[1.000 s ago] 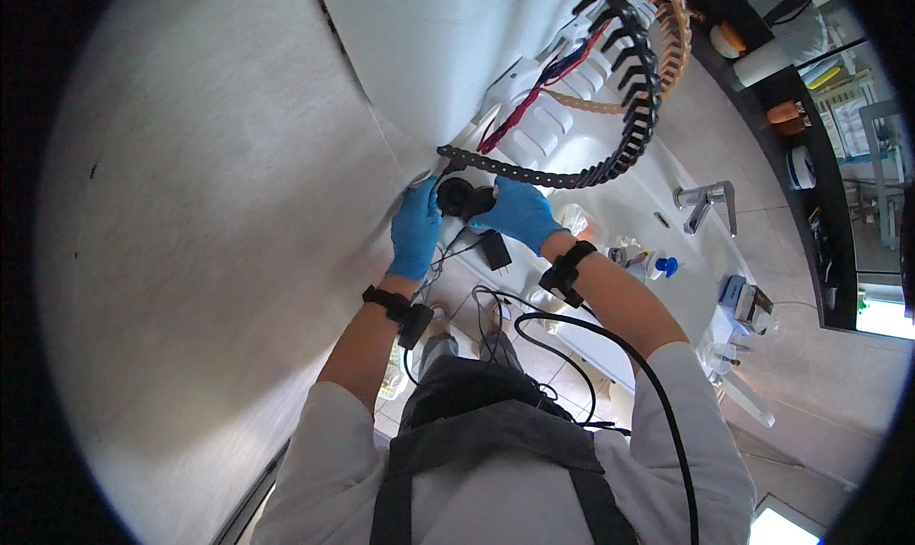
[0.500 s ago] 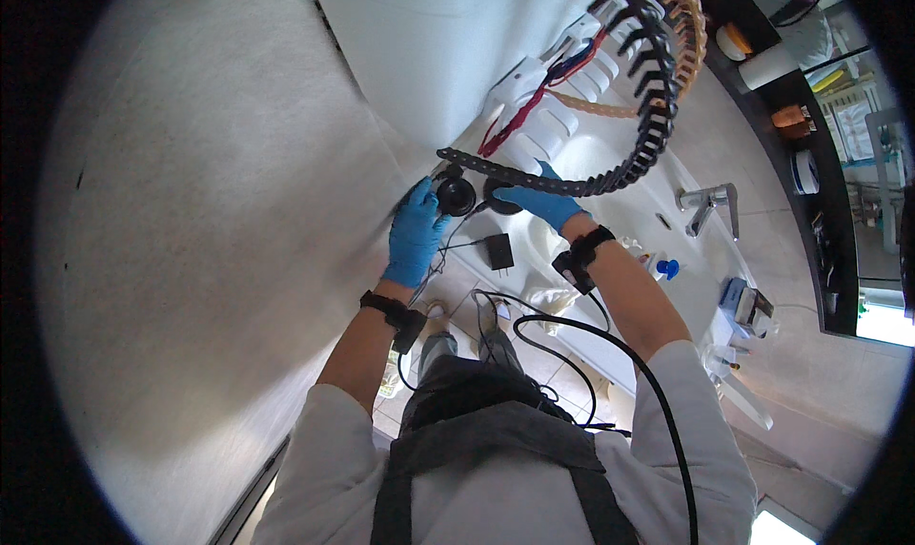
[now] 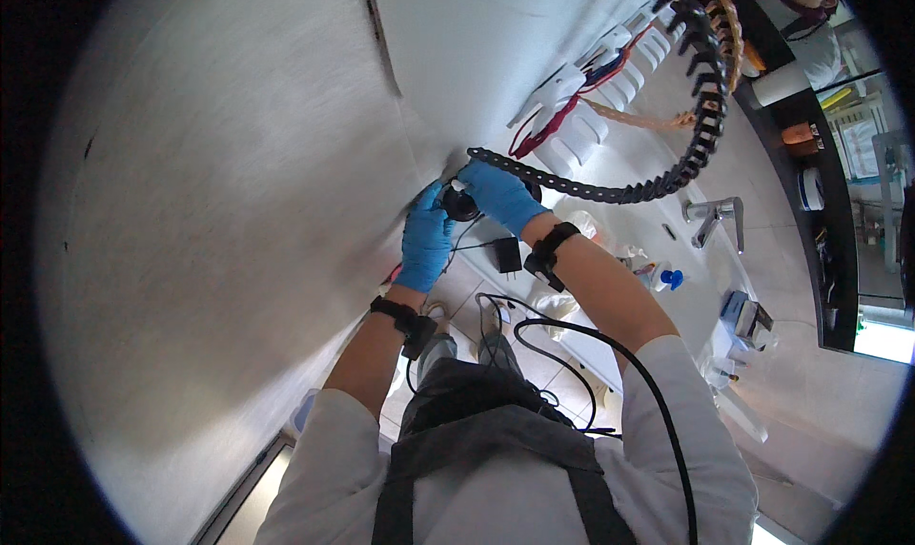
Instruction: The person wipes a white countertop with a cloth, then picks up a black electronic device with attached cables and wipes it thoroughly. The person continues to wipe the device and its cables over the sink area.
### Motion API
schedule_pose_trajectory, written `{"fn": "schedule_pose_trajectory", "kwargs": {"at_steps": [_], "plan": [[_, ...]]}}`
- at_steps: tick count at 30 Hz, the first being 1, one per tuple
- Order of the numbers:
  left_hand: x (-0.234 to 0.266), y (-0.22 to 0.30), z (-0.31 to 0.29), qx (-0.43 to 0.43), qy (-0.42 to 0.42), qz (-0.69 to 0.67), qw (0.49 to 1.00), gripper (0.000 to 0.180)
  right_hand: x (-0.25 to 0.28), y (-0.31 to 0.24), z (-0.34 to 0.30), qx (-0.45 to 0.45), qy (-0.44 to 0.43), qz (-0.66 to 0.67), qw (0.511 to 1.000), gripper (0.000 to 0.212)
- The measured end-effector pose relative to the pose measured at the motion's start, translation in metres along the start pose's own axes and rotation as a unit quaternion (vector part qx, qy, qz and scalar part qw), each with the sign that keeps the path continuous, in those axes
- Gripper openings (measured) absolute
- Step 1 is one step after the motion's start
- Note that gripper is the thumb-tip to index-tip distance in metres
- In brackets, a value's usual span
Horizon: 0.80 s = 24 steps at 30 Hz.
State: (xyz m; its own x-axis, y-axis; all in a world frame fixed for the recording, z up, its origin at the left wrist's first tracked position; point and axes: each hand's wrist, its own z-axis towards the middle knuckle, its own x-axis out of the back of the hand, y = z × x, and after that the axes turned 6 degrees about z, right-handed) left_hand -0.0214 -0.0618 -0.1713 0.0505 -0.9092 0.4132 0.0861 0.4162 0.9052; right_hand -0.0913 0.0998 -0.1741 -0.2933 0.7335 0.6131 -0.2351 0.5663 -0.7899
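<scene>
My left hand (image 3: pixel 426 245), in a blue glove, has its fingers curled against the side of a black round object (image 3: pixel 462 205) beside the wall. My right hand (image 3: pixel 499 198), gloved too, reaches over the top of that object with fingers bent down. A small pale spot shows at its fingertips, too small to name. Part of a second black round thing (image 3: pixel 533 191) shows behind the right hand. A black plug-in adapter (image 3: pixel 507 255) with a thin cable lies below, at the white counter's edge. A black toothed hair band (image 3: pixel 610 194) curves just above my right hand.
White wall hooks (image 3: pixel 572 116) hold red and dark cords and a tan toothed band (image 3: pixel 639 119). To the right are a white sink with a chrome tap (image 3: pixel 715 216), a blue-topped bottle (image 3: pixel 668 278) and a dark shelf (image 3: pixel 829 192). Black cable (image 3: pixel 610 333) crosses my right forearm.
My right hand has moved left from the second black thing to the one at my left hand. The view has shifted slightly, so the hooks and bands appear farther right.
</scene>
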Motion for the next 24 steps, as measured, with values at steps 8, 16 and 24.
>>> {"fn": "schedule_pose_trajectory", "kwargs": {"at_steps": [8,16,24], "plan": [[0.005,0.003,-0.005,-0.088,0.030,0.228,0.969,0.035,0.013,-0.019,0.000,0.008,-0.035,-0.115,0.993,0.015],[0.005,0.008,-0.002,-0.125,0.055,0.237,0.962,0.042,0.017,-0.062,-0.015,0.054,-0.145,-0.252,0.955,0.017],[0.004,0.006,-0.001,-0.086,0.024,0.201,0.976,0.045,0.015,-0.058,-0.014,0.100,-0.123,-0.323,0.933,0.016]]}}
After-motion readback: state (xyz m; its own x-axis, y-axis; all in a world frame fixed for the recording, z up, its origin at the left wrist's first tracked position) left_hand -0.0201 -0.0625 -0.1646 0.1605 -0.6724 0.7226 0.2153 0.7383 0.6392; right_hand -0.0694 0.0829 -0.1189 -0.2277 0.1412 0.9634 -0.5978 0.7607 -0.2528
